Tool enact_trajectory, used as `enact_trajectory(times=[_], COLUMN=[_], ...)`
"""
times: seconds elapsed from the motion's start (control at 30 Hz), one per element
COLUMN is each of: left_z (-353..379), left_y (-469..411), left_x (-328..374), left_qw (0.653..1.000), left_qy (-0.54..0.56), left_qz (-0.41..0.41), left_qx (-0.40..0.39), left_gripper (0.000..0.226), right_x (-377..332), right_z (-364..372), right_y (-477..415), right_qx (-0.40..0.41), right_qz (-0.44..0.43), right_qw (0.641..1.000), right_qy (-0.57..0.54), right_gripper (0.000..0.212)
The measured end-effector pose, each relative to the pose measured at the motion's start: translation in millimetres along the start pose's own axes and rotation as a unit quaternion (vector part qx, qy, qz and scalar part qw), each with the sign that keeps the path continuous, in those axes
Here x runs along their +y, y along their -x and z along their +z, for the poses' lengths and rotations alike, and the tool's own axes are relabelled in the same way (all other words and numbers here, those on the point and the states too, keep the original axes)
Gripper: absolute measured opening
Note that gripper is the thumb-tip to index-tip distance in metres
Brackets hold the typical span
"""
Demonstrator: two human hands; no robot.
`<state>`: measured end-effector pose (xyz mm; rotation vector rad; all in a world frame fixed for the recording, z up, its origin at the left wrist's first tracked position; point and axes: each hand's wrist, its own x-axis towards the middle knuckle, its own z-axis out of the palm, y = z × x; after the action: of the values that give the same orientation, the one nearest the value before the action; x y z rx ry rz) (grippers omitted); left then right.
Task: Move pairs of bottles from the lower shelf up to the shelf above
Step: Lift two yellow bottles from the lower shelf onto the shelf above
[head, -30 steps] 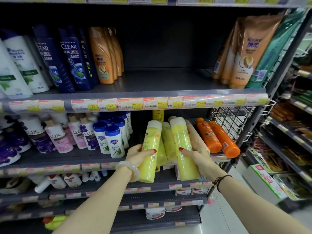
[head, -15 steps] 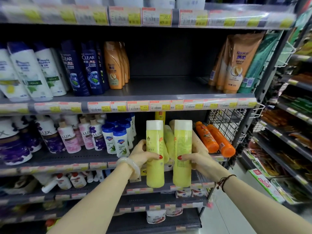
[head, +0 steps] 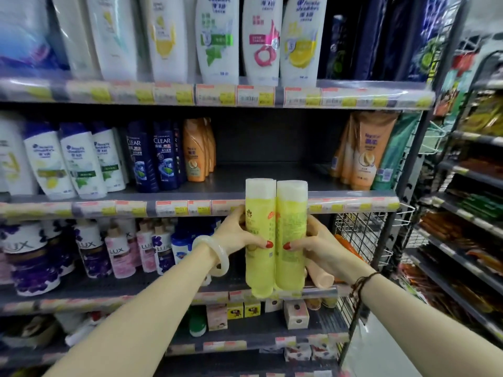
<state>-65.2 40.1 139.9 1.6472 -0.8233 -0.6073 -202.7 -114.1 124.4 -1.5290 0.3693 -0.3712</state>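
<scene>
Yellow bottles (head: 275, 238): translucent glossy plastic, white caps, smooth. Shelf above (head: 272, 183): dark grey matt painted metal; front edge strip clear glossy plastic over paper price tags (head: 200, 208). Wire basket (head: 359, 235) at right edge: thin metal mesh. Bangle (head: 215, 254): pale, polished, glassy. Wrist cord (head: 362, 284): dark braided, rough.

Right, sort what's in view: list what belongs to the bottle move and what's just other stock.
In the job:
- left yellow bottle, in the left hand
- right yellow bottle, in the right hand
- shelf above, bare in the middle

Just stock:
- CLEAR bottles
- LUX bottles
- orange pouches
- wire basket
</scene>
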Motion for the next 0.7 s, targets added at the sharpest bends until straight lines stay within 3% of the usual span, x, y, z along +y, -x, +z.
enact_trajectory(times=[0.2,0.53,0.7], left_z=[-9.0,-29.2,-39.2], left_y=[-18.0,-60.5,-74.2], left_x=[60.0,124.6,122.8], left_qw=[0.998,0.988,0.984], left_qy=[-0.02,-0.032,-0.045], left_qz=[0.062,0.139,0.162], left_qx=[0.017,0.053,0.052], left_gripper=[0.069,0.074,0.076], right_x=[-58.4,-120.1,-118.0], right_z=[-11.0,-20.0,-18.4], right_y=[-15.6,-63.2,-85.4], right_qx=[0.019,0.031,0.025], right_qz=[-0.066,-0.155,-0.177], right_qw=[0.997,0.987,0.983], right_qy=[0.024,0.034,0.042], right_gripper=[0.061,0.053,0.069])
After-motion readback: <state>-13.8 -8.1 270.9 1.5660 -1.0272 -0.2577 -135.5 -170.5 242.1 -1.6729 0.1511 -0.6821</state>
